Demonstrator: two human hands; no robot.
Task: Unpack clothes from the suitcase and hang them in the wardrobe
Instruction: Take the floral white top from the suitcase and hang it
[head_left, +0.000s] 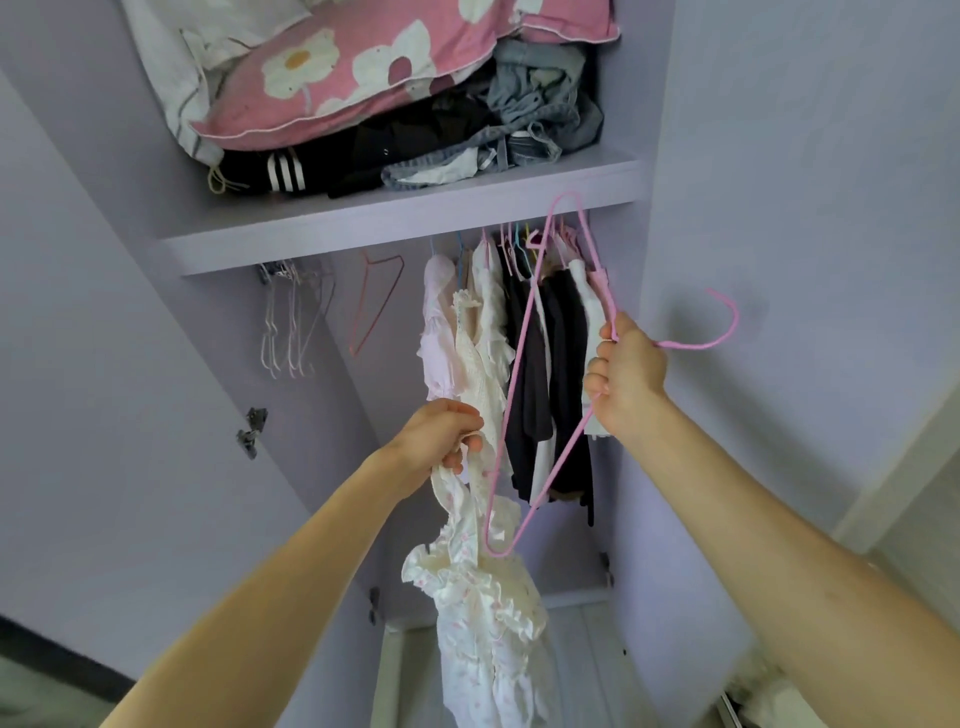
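My left hand (444, 439) pinches the top of a cream ruffled garment with small pink flowers (483, 613), which hangs down in front of the open lilac wardrobe (130, 322). My right hand (628, 382) grips a pink wire hanger (519, 374) near its neck, turned sideways with the hook pointing right. The hanger's lower corner lies against the top of the garment. Behind both, white and black clothes hang (524, 364) on the wardrobe rail.
Empty hangers (291, 317) hang at the left of the rail, one reddish hanger (376, 301) beside them. The shelf (395, 228) above holds a pink flowered pillow (353, 67) and piled dark and denim clothes. Wardrobe doors stand open on both sides.
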